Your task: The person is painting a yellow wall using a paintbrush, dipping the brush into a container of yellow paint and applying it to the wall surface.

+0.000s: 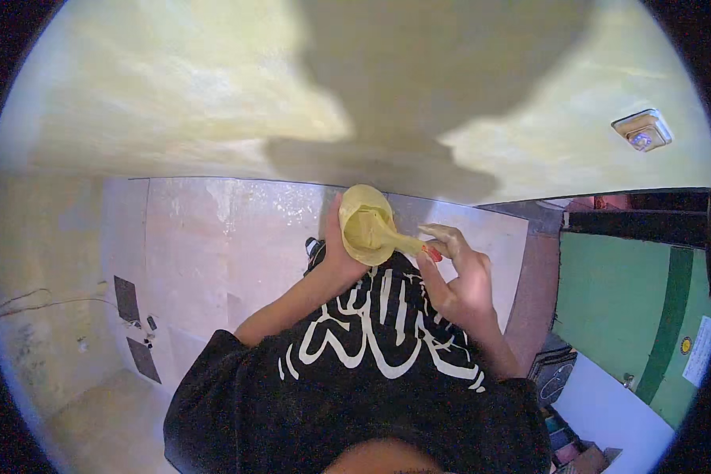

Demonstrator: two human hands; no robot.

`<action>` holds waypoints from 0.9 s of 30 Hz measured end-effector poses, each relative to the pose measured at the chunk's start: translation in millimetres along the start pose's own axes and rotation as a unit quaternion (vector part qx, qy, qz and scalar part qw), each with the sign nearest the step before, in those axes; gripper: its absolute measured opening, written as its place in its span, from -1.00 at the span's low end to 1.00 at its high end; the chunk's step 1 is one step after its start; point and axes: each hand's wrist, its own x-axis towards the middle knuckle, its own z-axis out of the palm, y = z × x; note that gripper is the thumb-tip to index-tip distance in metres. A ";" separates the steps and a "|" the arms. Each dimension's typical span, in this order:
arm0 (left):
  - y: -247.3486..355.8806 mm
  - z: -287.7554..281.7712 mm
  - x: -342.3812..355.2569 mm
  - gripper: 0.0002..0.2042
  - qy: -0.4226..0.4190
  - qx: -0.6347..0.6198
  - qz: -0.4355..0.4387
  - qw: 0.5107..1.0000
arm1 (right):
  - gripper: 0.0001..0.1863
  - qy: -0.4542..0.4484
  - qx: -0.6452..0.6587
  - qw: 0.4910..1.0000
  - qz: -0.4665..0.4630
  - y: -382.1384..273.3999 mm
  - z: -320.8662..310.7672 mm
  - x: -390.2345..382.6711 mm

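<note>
A yellow, paint-smeared cup (356, 194) stands tilted in front of my chest, its mouth toward me. My left hand (344, 251) wraps round its left side, and most of the fingers are hidden behind it. Inside the cup rests the head of a paintbrush (403, 242), coated in the same yellow, with red showing at the handle's end. My right hand (464, 276) pinches that handle end between thumb and fingers. Its fingers look smeared with pale paint. The bristles can hardly be told from the cup's yellow inside.
Close ahead rises a patchy yellow wall (189, 87) with my shadow on it and a square wall switch or socket (642, 131) at right. Below lies a pale tiled floor (189, 237). A green door (608, 300) is at right; small objects and a cable lie far left.
</note>
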 end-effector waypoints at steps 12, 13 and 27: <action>3.2 -5.0 -7.6 -0.40 0.006 0.021 0.008 1.000 | -0.82 -0.056 0.129 0.989 0.038 29.6 2.3 -8.6; 3.1 -7.8 -7.2 -0.39 -0.013 0.031 0.001 0.999 | -0.82 -0.057 0.169 0.983 0.050 28.6 3.8 -7.4; -6.1 -16.8 -21.8 -0.39 -0.048 0.220 0.042 0.973 | -0.85 -0.115 0.332 0.930 0.109 68.2 -0.5 5.5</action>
